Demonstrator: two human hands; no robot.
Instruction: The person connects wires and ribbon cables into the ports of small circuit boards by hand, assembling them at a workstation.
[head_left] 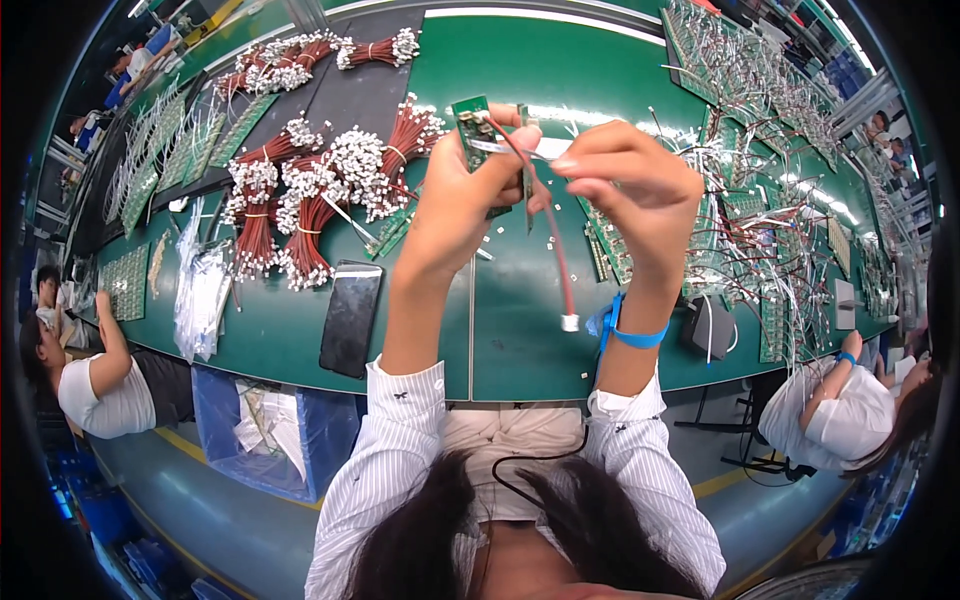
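My left hand (440, 205) is closed around a small green circuit board (470, 106), lifted above the green table. A second narrow green board edge (527, 205) shows beside its fingers. From the held board a red cable (563, 265) hangs down, ending in a white plug (570, 322). To the right, my right hand (640, 185) pinches thumb and fingers at the end of a thin white wire (535, 154) that runs across to the board. A blue wrist strap (642, 338) circles my right wrist. My left fingers partly hide the boards.
Bundled red-brown cables with white plugs (345, 165) lie at the left. A black phone (351, 318) and clear plastic bags (200, 290) rest near the front edge. Wired boards (760, 250) crowd the right, beside a dark box (708, 330). Co-workers sit on both sides; a blue-lined bin (335, 440) stands below.
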